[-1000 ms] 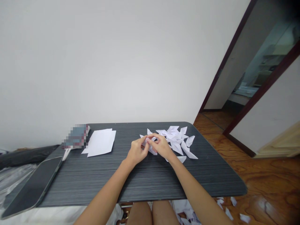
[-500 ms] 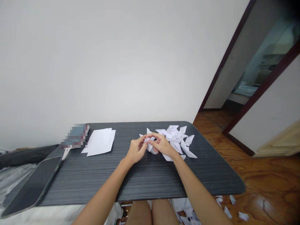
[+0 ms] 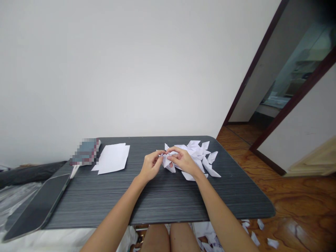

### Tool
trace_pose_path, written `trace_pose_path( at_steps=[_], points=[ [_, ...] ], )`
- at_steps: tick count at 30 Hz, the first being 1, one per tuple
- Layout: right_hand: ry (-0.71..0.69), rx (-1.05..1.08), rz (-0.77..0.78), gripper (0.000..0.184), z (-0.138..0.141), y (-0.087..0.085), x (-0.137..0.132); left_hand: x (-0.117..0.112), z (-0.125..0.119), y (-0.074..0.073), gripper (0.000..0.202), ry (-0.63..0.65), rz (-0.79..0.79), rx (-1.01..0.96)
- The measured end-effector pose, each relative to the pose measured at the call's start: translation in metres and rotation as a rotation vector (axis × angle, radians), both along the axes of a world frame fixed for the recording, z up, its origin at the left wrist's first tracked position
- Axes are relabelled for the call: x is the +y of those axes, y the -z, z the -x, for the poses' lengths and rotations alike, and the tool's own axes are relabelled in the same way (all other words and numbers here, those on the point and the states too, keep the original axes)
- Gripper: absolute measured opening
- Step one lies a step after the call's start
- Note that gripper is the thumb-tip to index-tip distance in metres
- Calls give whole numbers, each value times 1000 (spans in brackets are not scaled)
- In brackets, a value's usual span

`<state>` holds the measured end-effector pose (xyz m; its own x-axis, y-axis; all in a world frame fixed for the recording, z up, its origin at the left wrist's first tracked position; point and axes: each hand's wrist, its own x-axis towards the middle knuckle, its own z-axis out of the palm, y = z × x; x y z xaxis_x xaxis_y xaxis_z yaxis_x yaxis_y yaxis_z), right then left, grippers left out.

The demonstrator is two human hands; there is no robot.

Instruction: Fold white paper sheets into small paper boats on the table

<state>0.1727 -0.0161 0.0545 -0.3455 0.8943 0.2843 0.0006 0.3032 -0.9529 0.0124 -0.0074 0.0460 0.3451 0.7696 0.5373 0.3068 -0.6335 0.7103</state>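
Observation:
Both hands meet over the middle of a dark striped table (image 3: 162,199). My left hand (image 3: 151,166) and my right hand (image 3: 183,161) pinch a small folded white paper piece (image 3: 167,160) between their fingertips, just above the tabletop. Behind and to the right of my right hand lies a pile of several folded white paper shapes (image 3: 199,155). Part of the held piece is hidden by my fingers.
A stack of flat white sheets (image 3: 112,158) lies at the back left of the table, beside a blurred book-like object (image 3: 84,151). A dark tablet (image 3: 36,206) rests at the left edge. Paper scraps (image 3: 259,232) litter the wooden floor to the right.
The hands have stayed together over the same spot; the fingers have shifted slightly on the paper piece, which shows a bit more between them.

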Motion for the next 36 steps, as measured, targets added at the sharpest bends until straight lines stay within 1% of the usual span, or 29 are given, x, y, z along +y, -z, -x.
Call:
trace_pose_path(
  at_steps=[3, 6, 9, 11, 16, 19, 22, 25, 28, 30, 33, 36],
  points=[
    [-9, 2, -33, 17, 0, 1, 0, 1, 3, -2, 21, 25, 16, -16],
    [13, -51, -158, 11, 0, 0, -1, 2, 5, -3, 20, 74, 46, -23],
    [36, -197, -328, 9, 0, -1, -4, 2, 6, -3, 20, 82, 43, 8],
    [55, -308, -415, 9, -1, -1, -5, 2, 7, -4, 22, 75, 32, 46],
    [139, -491, -531, 7, -7, 1, -4, 3, 10, -3, 24, 87, 20, 136],
    [139, -549, -561, 9, -10, 1, -5, 5, 13, -6, 25, 119, -29, 230],
    [137, -572, -579, 11, -12, -1, -6, 6, 16, -11, 26, 194, -86, 303],
    [129, -562, -588, 12, -12, -3, -8, 6, 19, -15, 24, 252, -84, 305],
    [117, -531, -589, 13, -12, -4, -8, 8, 21, -14, 29, 282, -85, 279],
    [128, -497, -578, 12, -12, -4, -8, 10, 23, -10, 32, 275, -78, 234],
    [159, -442, -548, 10, -12, -4, -7, 13, 24, -6, 26, 235, -65, 159],
    [140, -428, -536, 8, -13, -4, -6, 14, 24, -5, 22, 197, -97, 141]
  ],
)
